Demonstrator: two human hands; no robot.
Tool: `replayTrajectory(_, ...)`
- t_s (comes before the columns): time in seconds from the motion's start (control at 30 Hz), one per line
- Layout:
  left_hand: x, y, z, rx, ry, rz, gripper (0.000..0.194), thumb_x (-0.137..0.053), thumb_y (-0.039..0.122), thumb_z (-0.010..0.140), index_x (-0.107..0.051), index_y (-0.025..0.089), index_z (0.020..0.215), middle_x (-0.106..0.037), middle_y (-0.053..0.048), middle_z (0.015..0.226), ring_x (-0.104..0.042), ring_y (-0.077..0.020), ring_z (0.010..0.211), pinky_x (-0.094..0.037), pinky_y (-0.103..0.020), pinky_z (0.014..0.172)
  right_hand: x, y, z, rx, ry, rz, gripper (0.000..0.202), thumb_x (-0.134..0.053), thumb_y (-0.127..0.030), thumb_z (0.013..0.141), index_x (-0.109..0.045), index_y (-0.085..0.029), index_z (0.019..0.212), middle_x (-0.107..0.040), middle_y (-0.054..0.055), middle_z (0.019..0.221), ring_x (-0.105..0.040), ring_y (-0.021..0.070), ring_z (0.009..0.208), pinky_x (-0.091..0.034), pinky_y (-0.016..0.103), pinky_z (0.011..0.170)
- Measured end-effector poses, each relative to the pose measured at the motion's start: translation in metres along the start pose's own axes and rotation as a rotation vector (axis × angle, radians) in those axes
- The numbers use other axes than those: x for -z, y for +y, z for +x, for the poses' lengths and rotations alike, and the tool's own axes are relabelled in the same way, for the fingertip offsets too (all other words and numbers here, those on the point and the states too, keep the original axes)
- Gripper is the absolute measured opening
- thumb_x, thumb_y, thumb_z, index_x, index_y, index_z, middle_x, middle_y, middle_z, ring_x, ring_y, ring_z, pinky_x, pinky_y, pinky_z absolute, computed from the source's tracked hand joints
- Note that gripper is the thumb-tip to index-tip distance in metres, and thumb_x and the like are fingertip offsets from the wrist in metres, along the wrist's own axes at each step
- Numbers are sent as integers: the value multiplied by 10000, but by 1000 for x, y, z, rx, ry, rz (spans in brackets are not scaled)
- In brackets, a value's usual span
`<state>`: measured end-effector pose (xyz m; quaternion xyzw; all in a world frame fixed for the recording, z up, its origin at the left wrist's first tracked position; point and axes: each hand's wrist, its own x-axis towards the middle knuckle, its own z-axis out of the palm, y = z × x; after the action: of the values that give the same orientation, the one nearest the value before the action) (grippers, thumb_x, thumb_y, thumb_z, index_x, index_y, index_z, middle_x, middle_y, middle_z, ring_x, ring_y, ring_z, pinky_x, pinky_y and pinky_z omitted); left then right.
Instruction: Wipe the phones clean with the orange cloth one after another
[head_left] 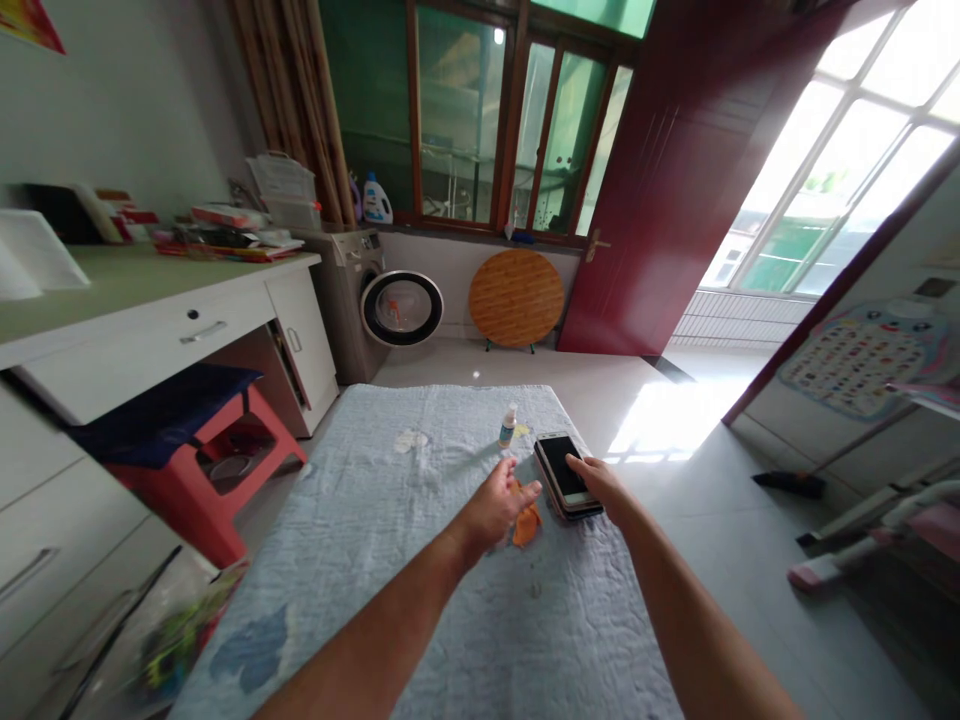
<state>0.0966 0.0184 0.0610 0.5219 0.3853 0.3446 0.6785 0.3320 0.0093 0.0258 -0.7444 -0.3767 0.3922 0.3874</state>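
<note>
A white-framed smartphone [562,462] with a dark screen lies on top of a darker, phone-sized item at the right side of the cloth-covered surface. My right hand [598,480] grips its right edge, thumb across the screen, other fingers hidden. To the left, my left hand [495,503] hovers with thumb and fingers apart and nothing visibly in it. Partly behind that hand is a crumpled orange cloth [527,525]. A small spray bottle [508,428] with a white top stands upright just beyond my left fingertips.
A pale blue quilted cover [375,540] spreads beneath everything. Leftward stand a red stool [255,440] and a white desk [150,340]. Farther back are a washing machine with its round door [403,308] ajar, a round wooden tabletop [517,298] and a red door [660,180].
</note>
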Motion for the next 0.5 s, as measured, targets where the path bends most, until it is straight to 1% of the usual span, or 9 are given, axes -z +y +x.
replayTrajectory(0.03, -15, 2, 3, 69, -16, -105, 632, -787, 337, 712, -500, 171, 1250, -457, -205, 1424, -373, -323, 1376, -373, -400, 1076, 0, -2, -1, -22, -11, 14, 415, -608, -556, 778, -629, -143, 755, -628, 18, 575, -600, 152, 520, -437, 231, 482)
replayTrajectory(0.07, -27, 3, 6, 125, -19, -202, 631, -795, 318, 709, -497, 174, 1246, -493, -195, 1397, -408, -312, 1356, -379, -392, 1071, 1, -4, -2, -45, -24, 28, 413, -608, -552, 785, -631, -140, 756, -636, 25, 582, -605, 155, 522, -443, 233, 481)
replayTrajectory(0.1, -37, 4, 10, 165, -18, -303, 600, -788, 301, 720, -501, 177, 1233, -556, -179, 1335, -472, -302, 1310, -404, -389, 1050, 2, -7, -3, -66, -39, 43, 412, -602, -547, 795, -635, -138, 759, -645, 32, 594, -612, 158, 527, -451, 236, 482)
replayTrajectory(0.17, -52, 6, 19, 250, -32, -468, 500, -760, 254, 750, -528, 177, 1185, -663, -139, 1180, -598, -274, 1172, -454, -388, 993, 4, -12, -5, -97, -77, 83, 413, -577, -539, 823, -646, -134, 775, -667, 49, 632, -627, 167, 548, -472, 246, 492)
replayTrajectory(0.23, -62, 6, 28, 279, -21, -494, 391, -727, 248, 778, -563, 163, 1124, -712, -115, 1057, -674, -248, 1023, -499, -380, 924, 6, -15, -6, -121, -110, 125, 409, -545, -524, 852, -655, -134, 801, -689, 61, 677, -644, 175, 581, -495, 255, 513)
replayTrajectory(0.33, -72, 0, 43, 335, -31, -530, 229, -668, 253, 814, -638, 121, 998, -732, -115, 936, -710, -238, 860, -548, -355, 816, 8, -16, -4, -148, -124, 167, 389, -523, -494, 875, -659, -133, 826, -703, 72, 717, -660, 184, 615, -515, 267, 536)
replayTrajectory(0.4, -78, -7, 51, 380, -29, -555, 211, -632, 264, 836, -650, 110, 978, -733, -116, 890, -711, -235, 795, -563, -353, 754, 9, -15, -2, -154, -122, 183, 376, -524, -481, 878, -659, -132, 835, -707, 77, 733, -665, 188, 629, -522, 271, 544)
replayTrajectory(0.5, -85, -17, 60, 439, -28, -593, 238, -620, 296, 843, -646, 110, 990, -729, -111, 871, -708, -231, 748, -572, -354, 701, 8, -14, 0, -147, -128, 200, 359, -526, -467, 880, -660, -134, 855, -713, 81, 757, -671, 195, 659, -534, 278, 561)
